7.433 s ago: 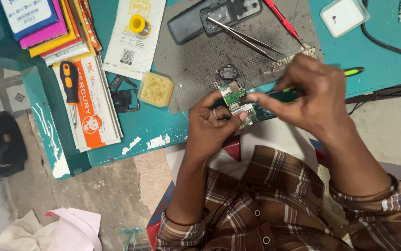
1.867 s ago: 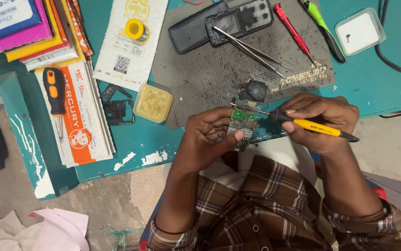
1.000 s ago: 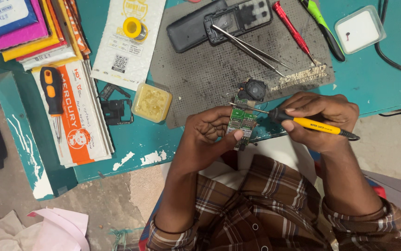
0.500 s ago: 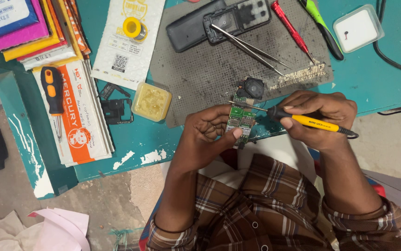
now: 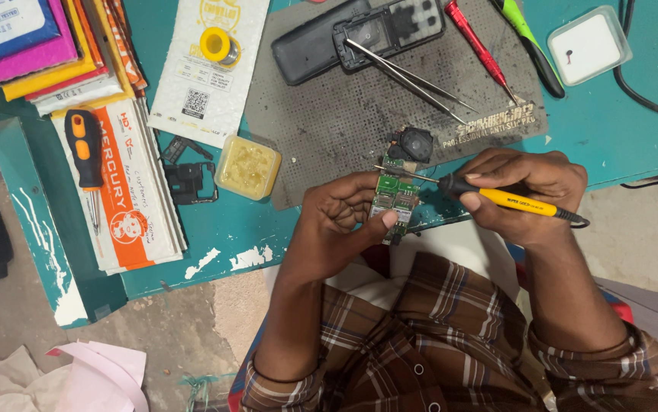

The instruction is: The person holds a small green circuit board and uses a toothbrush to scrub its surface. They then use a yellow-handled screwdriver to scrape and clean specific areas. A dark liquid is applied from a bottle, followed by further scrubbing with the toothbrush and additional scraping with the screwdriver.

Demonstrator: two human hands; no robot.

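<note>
A small square tub [image 5: 247, 166] sits on the teal table [image 5: 611, 122], just left of the grey mat [image 5: 329, 130]. It is open and full of pale yellow paste. At the top right is a clear flat box [image 5: 588, 46] with its lid on. Inside it is white, with one tiny dark speck.

My left hand [image 5: 340, 225] is closed around a little green circuit board [image 5: 395, 197]. My thumb and fingers pinch its edges and hold it up at the near edge of the table, right by the corner of the mat. A small round black part [image 5: 414, 143] sits at the far end of the board.

My right hand [image 5: 524, 191] is shut tight on a soldering iron [image 5: 512, 200] with a yellow handle. I hold it like a pencil. Its thin metal tip points left and reaches the far end of the board, just past my left fingers.

Tweezers [image 5: 409, 76] lie on the mat, leaning on a black phone case [image 5: 359, 34].
</note>
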